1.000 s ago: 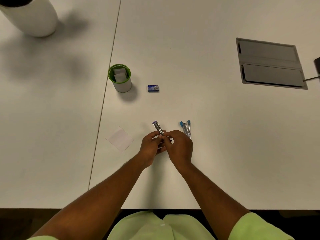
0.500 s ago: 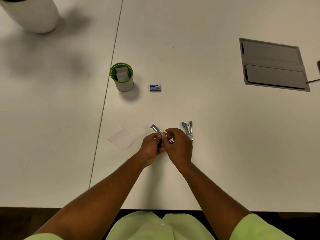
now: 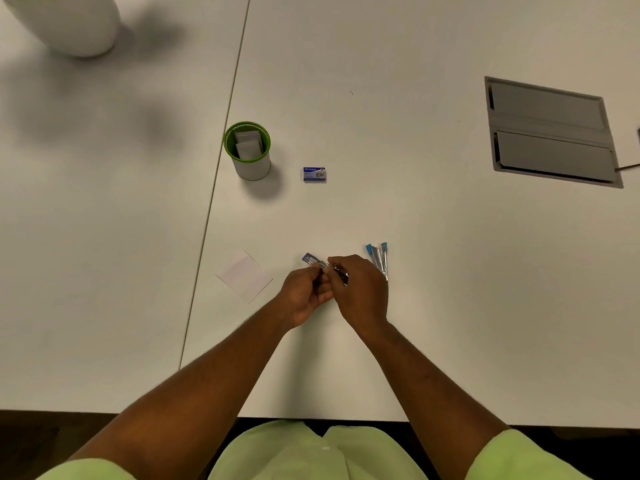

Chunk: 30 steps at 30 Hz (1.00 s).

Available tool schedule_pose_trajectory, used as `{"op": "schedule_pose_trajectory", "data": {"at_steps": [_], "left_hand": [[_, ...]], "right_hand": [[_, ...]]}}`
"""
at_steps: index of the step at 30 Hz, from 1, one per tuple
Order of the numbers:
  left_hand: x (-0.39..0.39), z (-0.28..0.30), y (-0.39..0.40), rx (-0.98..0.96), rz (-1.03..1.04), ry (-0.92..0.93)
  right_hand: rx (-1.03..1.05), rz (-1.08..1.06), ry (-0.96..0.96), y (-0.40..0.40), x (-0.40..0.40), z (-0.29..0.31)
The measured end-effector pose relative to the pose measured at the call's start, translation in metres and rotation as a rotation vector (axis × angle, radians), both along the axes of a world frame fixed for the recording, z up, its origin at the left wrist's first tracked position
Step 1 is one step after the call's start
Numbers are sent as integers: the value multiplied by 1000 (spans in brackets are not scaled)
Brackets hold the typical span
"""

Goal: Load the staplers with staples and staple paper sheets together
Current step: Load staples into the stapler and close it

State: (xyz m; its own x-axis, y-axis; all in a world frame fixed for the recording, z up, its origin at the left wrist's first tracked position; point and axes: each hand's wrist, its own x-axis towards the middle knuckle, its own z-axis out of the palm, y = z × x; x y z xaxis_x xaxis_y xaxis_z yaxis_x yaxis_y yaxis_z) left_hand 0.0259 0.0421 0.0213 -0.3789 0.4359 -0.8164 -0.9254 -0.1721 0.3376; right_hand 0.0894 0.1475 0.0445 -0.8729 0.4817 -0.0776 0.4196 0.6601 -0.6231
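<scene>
Both hands curled round one small stapler (image 3: 313, 260): left hand (image 3: 303, 292) pinching its middle, right hand (image 3: 360, 289) over its rear. Light, stiff, probably slick metal; best gripped by the sides, clear of the staple channel. Just right of it, a second stapler (image 3: 377, 258) lying open on the worktop (image 3: 450, 306). Left, paper (image 3: 244, 276). Beyond, staple box (image 3: 314, 174), green cup (image 3: 247, 150).

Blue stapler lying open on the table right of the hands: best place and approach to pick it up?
Judging from the head view, take the blue-tipped open stapler near its joined near end, where the splayed arms meet low and narrow. Come from above and from the right, since the right hand sits close on its left. Pinch across the narrow width; the far tips fan apart, so a grip there would likely slip.
</scene>
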Motion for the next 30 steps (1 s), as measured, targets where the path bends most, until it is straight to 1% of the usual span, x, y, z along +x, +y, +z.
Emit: {"op": "schedule_pose_trajectory", "data": {"at_steps": [5,9,14,18,24,30], "left_hand": [[0,1,-2,-2,-25,33],[1,2,-4,4,-61,97],[7,0,-6,-34,-121,183],[12,-1,-4,-113,-112,198],[17,-3,0,-164,-154,222],[15,-4,0,-183,-162,246]], "right_hand": [[-20,16,38,-1,0,-3],[-105,-9,36,-1,1,-8],[-326,-244,-59,-4,-3,-12],[-421,-300,-117,-4,-9,-16],[-436,-396,-163,-6,-16,-21],[-432,-404,-193,-9,-23,-20]]}}
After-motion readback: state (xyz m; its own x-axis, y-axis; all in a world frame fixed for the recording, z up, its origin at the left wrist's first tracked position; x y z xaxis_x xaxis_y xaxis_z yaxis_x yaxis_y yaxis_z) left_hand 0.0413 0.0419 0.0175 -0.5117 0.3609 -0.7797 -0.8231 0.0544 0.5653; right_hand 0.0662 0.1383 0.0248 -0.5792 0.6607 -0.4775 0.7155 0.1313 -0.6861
